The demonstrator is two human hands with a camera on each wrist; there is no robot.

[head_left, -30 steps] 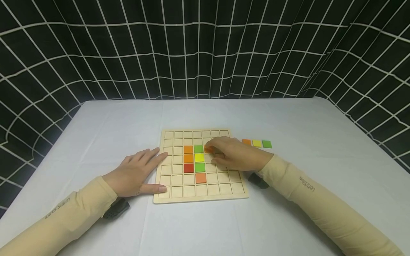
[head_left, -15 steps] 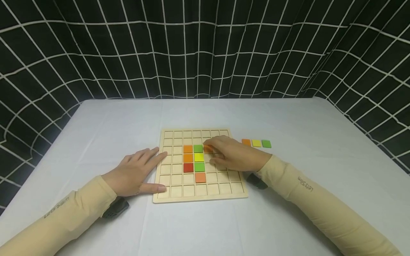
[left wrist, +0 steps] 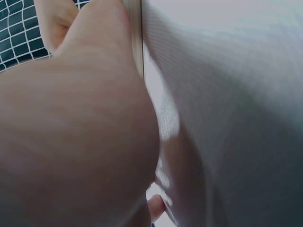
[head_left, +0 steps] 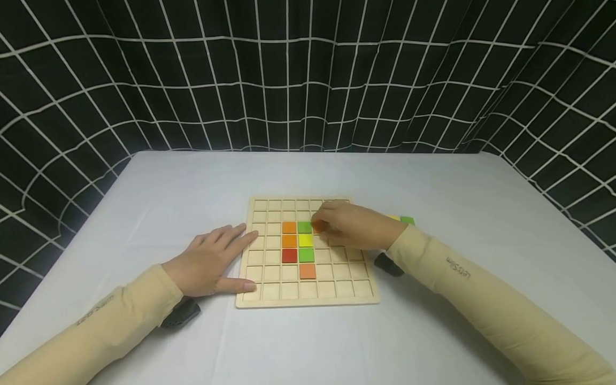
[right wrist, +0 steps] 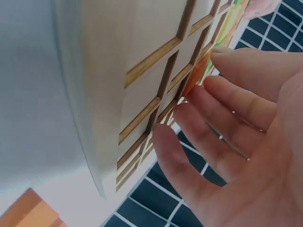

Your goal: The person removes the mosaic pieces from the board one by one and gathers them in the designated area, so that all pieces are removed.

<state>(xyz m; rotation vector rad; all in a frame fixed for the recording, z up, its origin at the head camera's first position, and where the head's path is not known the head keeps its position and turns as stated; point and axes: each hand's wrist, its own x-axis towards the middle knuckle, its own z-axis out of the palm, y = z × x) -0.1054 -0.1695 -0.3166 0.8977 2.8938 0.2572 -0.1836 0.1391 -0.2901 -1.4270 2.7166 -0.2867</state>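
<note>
Orange tile (head_left: 316, 228) toward 1 o'clock from centre of wooden grid board (head_left: 308, 291), pinched by right hand (head_left: 358, 224). Green tile (head_left: 305, 228) just beside it at 9 o'clock. Left hand (head_left: 214, 262) flat, fingers spread, on board's 9 o'clock edge. Yellow tile (head_left: 394, 217), second green tile (head_left: 407, 220) on tabletop (head_left: 298, 342) off board's 2 o'clock side. Gridded curtain (head_left: 308, 64) beyond at 12 o'clock.

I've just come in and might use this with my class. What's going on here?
A person is working with coloured tiles on a wooden board. The right hand has its thumb and fingers at an orange tile, just right of the topmost green tile. The left hand rests on the board's left edge. Seven other tiles sit in squares, and a few more lie on the table to the right.
</note>
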